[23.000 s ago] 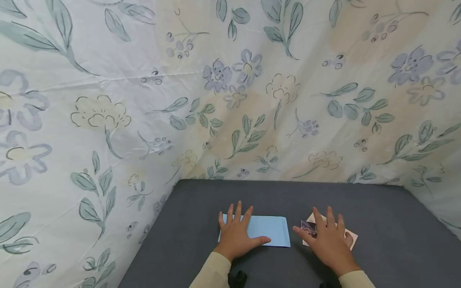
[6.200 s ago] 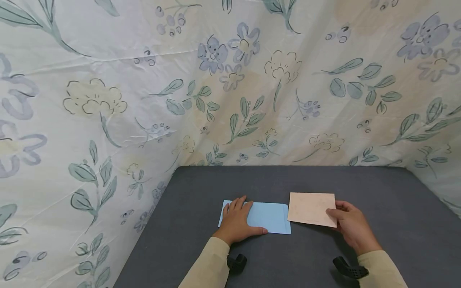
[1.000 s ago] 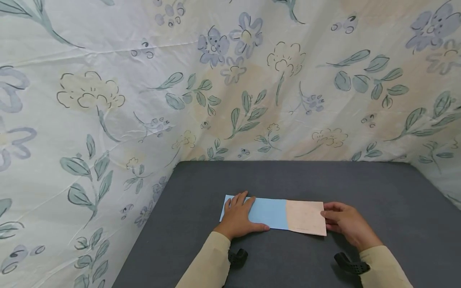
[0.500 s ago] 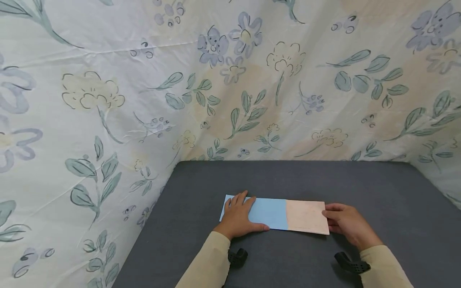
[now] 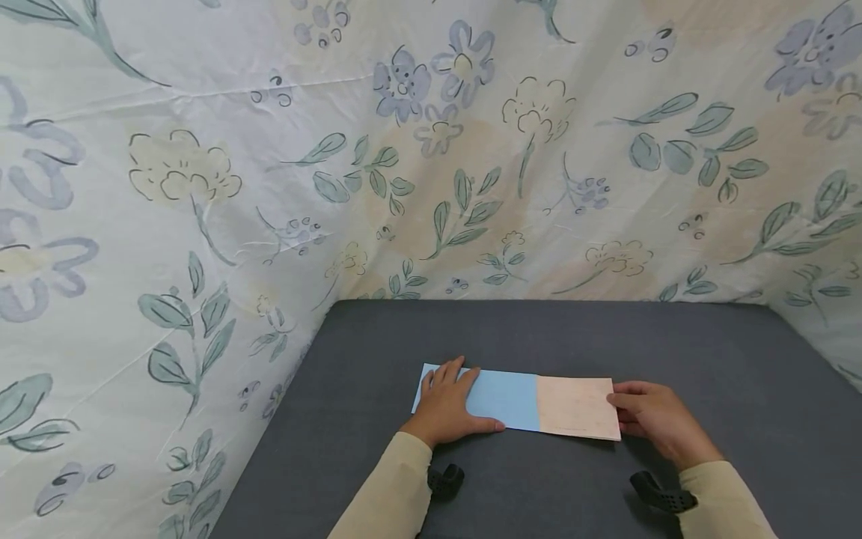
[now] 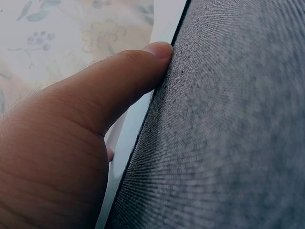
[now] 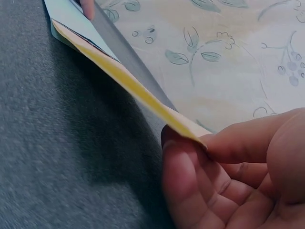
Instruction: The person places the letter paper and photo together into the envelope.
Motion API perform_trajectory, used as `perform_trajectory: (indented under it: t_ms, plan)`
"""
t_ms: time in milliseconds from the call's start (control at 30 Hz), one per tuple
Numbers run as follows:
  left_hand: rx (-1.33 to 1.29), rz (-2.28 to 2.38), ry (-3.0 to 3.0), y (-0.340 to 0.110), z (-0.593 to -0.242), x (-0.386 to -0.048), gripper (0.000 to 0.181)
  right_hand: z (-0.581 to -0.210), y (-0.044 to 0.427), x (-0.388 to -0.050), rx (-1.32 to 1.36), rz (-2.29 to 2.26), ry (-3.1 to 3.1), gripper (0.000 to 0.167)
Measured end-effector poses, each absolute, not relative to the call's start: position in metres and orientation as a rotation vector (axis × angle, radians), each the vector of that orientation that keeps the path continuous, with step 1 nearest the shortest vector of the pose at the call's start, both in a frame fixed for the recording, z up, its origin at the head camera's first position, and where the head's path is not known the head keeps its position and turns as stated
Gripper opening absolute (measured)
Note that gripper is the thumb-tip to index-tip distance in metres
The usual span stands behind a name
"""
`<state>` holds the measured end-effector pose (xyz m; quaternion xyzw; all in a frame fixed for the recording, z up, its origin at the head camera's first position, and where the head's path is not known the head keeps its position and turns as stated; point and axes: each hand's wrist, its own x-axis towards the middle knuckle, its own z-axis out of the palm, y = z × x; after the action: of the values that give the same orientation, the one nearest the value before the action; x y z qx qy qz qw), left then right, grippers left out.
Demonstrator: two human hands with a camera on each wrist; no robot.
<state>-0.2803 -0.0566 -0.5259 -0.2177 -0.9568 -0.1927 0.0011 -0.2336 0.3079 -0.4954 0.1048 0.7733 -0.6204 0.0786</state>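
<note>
Right hand (image 5: 663,421) pinches the right edge of a pink card (image 5: 575,406), its left end inside a light-blue envelope (image 5: 509,401) on the gray tabletop (image 5: 539,338); left hand (image 5: 446,408), fingers spread, rests across the envelope's left.

Left sleeve (image 5: 384,490) at 6 o'clock, right sleeve (image 5: 723,500) at 4: plain cream. Left wrist mount (image 5: 446,483) black, curved; right wrist mount (image 5: 663,496) matches, shows small holes.

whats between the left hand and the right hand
From the left hand to the right hand, the head view shows the uncovered part of the blue envelope, then the peach card, which the right hand pinches.
</note>
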Motion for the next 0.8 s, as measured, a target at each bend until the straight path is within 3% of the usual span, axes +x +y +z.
perform_trajectory:
  t_ms: [800]
  plan:
    - [-0.673, -0.581, -3.007, -0.054, -0.53, -0.28, 0.111, -0.504, 0.297, -0.234, 0.266, -1.9, 2.285, 0.042]
